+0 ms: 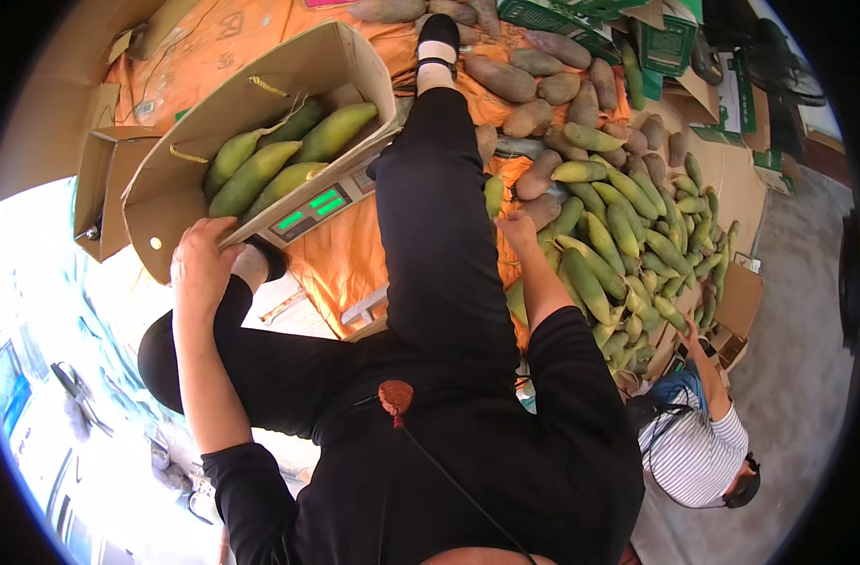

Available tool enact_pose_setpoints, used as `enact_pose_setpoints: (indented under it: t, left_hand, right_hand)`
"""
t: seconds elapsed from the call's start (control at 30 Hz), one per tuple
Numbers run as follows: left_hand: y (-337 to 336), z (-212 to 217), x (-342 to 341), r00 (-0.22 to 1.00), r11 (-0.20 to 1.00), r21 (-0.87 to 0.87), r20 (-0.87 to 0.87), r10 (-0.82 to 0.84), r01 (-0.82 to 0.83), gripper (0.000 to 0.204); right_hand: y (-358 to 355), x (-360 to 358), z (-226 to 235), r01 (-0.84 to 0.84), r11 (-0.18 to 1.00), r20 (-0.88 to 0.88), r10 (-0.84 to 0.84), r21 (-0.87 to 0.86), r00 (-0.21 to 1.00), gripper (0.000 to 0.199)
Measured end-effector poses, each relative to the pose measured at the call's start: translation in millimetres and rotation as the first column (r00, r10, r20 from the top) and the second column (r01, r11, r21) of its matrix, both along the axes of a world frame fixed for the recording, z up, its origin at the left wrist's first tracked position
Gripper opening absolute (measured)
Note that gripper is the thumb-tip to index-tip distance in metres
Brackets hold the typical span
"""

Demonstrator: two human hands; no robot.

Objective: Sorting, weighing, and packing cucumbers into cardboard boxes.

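My left hand (201, 264) grips the near corner of an open cardboard box (143, 202), fingers over its rim. Inside the box lie several long green radishes (251, 179), side by side. Beneath the box's right side, a scale (322, 205) shows its lit green display. Beside my right knee, my right hand (518, 231) is closed at the lower end of a green radish (493, 196), which stands out just past my leg. The fingers are partly hidden, and the hand lies at the edge of a big heap of green radishes (628, 235).
Reddish-brown radishes (501, 80) lie on an orange sheet (251, 42) beyond my foot. Green cartons (670, 47) stand at the far right. A person in a striped shirt (694, 452) reaches into the heap from the right. A smaller open box (110, 193) sits left of the large one.
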State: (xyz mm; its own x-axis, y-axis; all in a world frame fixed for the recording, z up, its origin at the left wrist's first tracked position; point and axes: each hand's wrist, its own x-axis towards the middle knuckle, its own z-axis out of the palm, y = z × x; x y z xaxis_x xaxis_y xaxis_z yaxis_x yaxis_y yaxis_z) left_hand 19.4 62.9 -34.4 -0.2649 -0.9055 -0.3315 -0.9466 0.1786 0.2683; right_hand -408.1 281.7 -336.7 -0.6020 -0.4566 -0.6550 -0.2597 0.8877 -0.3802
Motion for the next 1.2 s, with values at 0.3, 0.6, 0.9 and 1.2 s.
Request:
enact_pose_setpoints:
  t: [0.3,0.6,0.9,1.2]
  left_hand:
    - [1,0,6,0.998,1.000,-0.004,0.063,0.028,-0.028,0.031]
    - [-5,-8,2,1.000,0.999,-0.009,-0.003,-0.031,0.031,0.028]
    - [-1,-2,8,0.998,0.998,-0.032,-0.023,-0.052,0.051,0.026]
    - [3,0,12,1.000,1.000,-0.021,-0.006,-0.009,0.009,0.025]
  right_hand:
    - [-8,30,-41,-0.051,0.997,-0.047,0.054,0.054,0.997,0.062]
    - [2,-19,-7,0.004,0.975,0.129,0.025,-0.224,0.991,0.060]
    - [-114,-3,213,0.004,0.789,0.199,0.150,-0.614,0.968,0.060]
    - [-228,85,369,-0.362,0.405,-0.009,0.655,-0.840,0.755,0.062]
